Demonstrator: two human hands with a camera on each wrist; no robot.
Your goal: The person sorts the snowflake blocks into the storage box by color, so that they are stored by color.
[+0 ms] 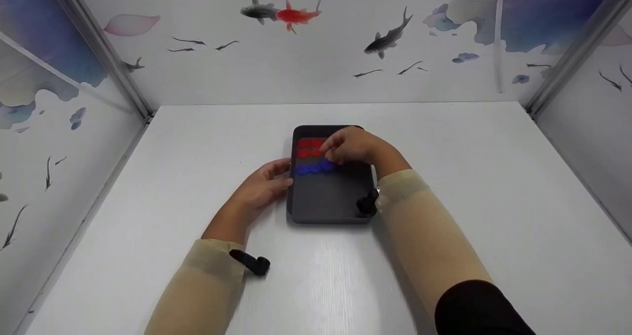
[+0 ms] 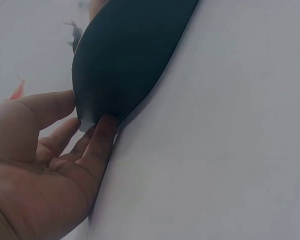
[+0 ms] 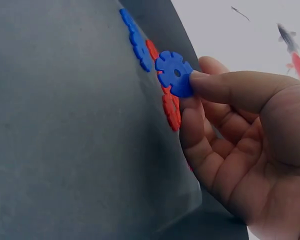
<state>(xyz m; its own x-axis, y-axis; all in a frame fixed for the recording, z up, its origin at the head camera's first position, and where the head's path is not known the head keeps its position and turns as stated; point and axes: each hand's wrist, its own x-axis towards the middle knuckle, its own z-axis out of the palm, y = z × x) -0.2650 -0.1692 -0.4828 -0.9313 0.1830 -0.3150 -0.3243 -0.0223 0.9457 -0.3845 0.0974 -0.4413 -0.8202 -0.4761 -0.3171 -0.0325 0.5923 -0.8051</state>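
Note:
My right hand (image 1: 353, 145) is over the upper part of a dark grey rectangular tray (image 1: 328, 196). Its thumb and forefinger pinch a round blue plastic disc (image 3: 170, 70) with a notched edge and a hole in the middle. Close to it, more notched blue discs (image 1: 306, 169) lie flat in a row inside the tray. Beyond them are several red discs (image 1: 306, 148) in rows, partly hidden by the right hand. On the tray's left side, my left hand (image 1: 261, 189) touches the outer wall with thumb and fingertips.
The tray stands on a white table (image 1: 197, 177). White panels with printed fish (image 1: 385, 41) rise behind and beside it, joined by metal posts (image 1: 103, 48). A black wrist mount (image 1: 368, 204) on the right sleeve hangs over the tray's lower right corner.

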